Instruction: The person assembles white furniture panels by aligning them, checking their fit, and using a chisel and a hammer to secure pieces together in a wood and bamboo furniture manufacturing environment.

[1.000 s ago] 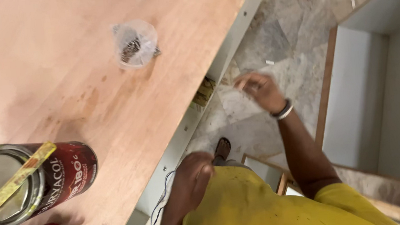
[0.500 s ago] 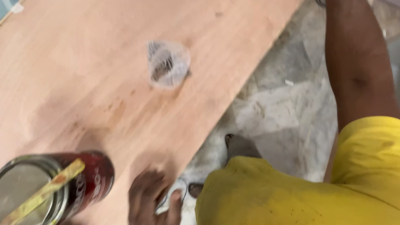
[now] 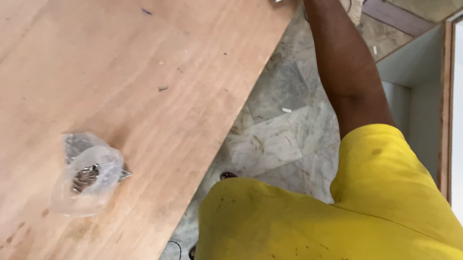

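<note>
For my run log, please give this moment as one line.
right hand: mostly out of frame, top edge | right arm: stretched past plywood board | left hand: unseen | plastic bag: on board

Bright, even daylight, soft faint shadows on the plywood board (image 3: pixel 124 72), slight motion blur, overexposed white at right.

— What sort of premises was it?
— A carpentry workshop: a bare plywood sheet (image 3: pixel 127 100) served as bench, and unfinished cabinet panels (image 3: pixel 445 115) stood at three o'clock on the marble floor (image 3: pixel 282 125).
</note>
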